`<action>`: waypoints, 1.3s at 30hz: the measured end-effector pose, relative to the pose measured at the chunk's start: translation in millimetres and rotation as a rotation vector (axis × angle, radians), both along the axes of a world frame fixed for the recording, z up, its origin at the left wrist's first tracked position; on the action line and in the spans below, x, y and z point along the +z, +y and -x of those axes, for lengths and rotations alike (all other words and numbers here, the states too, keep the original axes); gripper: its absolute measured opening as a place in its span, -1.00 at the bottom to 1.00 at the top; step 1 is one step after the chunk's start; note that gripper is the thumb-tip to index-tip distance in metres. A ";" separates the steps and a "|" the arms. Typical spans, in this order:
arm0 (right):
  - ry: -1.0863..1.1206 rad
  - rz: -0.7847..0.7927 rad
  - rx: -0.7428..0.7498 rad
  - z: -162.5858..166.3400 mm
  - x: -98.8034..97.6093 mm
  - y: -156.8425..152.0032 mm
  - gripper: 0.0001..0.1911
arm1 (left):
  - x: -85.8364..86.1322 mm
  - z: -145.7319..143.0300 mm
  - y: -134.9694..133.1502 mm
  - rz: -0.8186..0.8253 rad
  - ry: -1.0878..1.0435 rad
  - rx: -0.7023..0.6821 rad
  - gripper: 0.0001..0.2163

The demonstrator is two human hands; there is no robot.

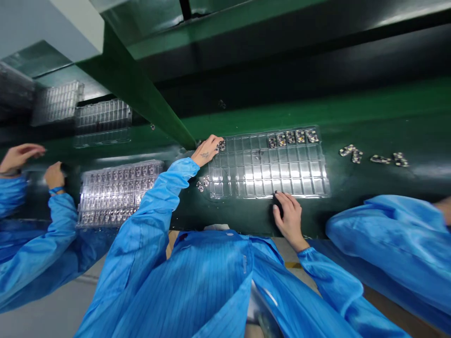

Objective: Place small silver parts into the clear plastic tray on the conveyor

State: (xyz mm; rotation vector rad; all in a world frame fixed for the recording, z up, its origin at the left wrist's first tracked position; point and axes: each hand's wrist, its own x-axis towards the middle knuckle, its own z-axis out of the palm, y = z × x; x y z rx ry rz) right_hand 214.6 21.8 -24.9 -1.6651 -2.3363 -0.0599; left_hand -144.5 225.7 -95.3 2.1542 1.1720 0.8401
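A clear plastic tray (268, 169) with many small pockets lies on the dark green belt (369, 117) in front of me. Several small metal parts (292, 137) fill pockets along its far right row. My left hand (207, 149) reaches to the tray's far left corner, fingers pinched on small parts (221, 146) there. My right hand (289, 218) rests flat at the tray's near edge, fingertips touching the rim, holding nothing. Two loose parts (202, 184) lie just left of the tray.
Loose parts (373, 156) lie on the belt to the right. A filled tray (116, 192) sits to the left, by a co-worker's hands (54, 176). More trays (102, 117) stand behind a green beam (141, 94). Another person's blue sleeve (391, 234) is at right.
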 end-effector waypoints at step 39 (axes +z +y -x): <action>0.039 -0.032 0.074 2.1 -4.9 9.3 -0.55 | 34.7 21.2 -44.1 0.476 -0.660 0.401 -0.64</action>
